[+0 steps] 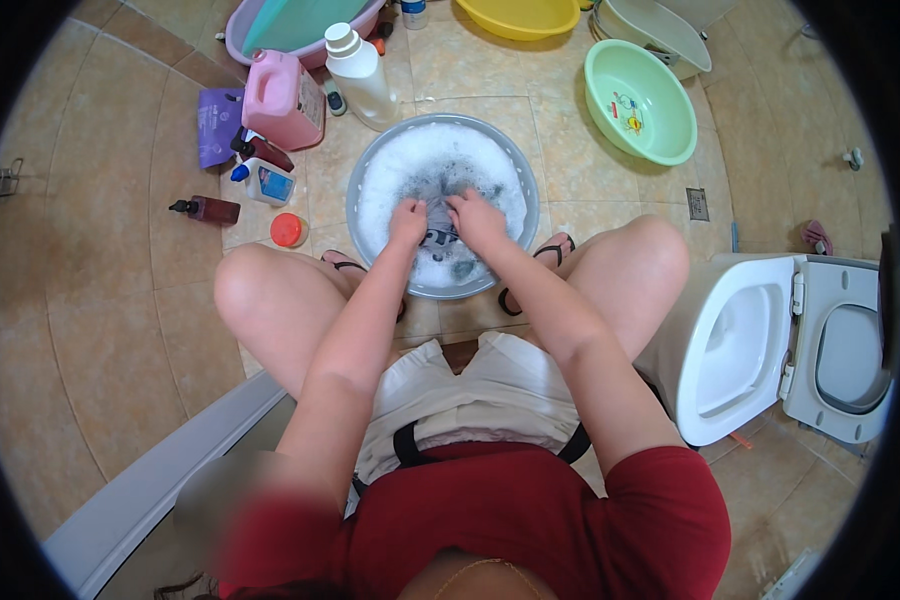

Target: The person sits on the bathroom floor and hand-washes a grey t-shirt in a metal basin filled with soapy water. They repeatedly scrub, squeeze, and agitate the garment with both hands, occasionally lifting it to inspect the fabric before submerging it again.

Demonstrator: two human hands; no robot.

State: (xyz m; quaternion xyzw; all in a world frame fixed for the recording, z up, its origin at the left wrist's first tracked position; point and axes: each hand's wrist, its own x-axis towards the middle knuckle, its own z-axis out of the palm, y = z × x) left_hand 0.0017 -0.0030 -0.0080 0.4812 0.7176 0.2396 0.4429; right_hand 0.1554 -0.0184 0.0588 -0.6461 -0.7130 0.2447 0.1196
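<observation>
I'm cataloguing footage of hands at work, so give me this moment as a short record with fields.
Left hand: touching grey cloth
Right hand: touching the same cloth; exact grip unclear for both hands
Container: round grey basin, on the floor between the feet
Contents: white suds around the cloth
Left side: pink jug, orange-lidded jar
Right side: green basin, open toilet

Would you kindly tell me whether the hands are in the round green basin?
No, the left hand and right hand are at a grey cloth in the sudsy grey basin, apart from the round green basin.
</observation>
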